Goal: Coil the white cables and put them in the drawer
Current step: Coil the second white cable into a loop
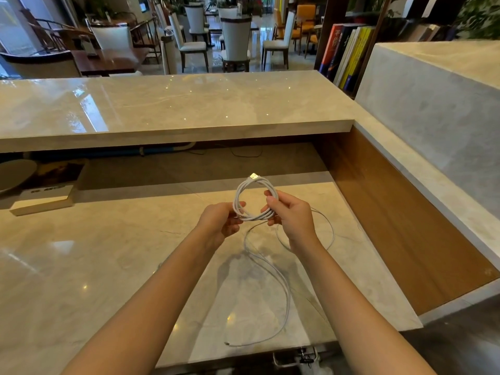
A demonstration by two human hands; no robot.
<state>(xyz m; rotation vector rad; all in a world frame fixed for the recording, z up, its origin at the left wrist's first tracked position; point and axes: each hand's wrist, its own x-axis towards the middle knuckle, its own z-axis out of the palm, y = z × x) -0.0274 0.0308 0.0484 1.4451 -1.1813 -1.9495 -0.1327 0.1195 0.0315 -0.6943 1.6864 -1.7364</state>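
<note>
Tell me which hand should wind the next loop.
Probably the right hand: the loose cable trails from its side of the coil, while the left hand steadies the coil.

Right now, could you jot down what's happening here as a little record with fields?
setting: marble desk behind a raised counter
left hand: pinching the coil's left side
right hand: gripping the coil's right side
coiled cable: several white loops held above the desk, USB plug at top
loose cable: uncoiled white length trailing across the desk to its near edge
drawer: not in view
progress: coiling under way, nothing stowed yet
</note>
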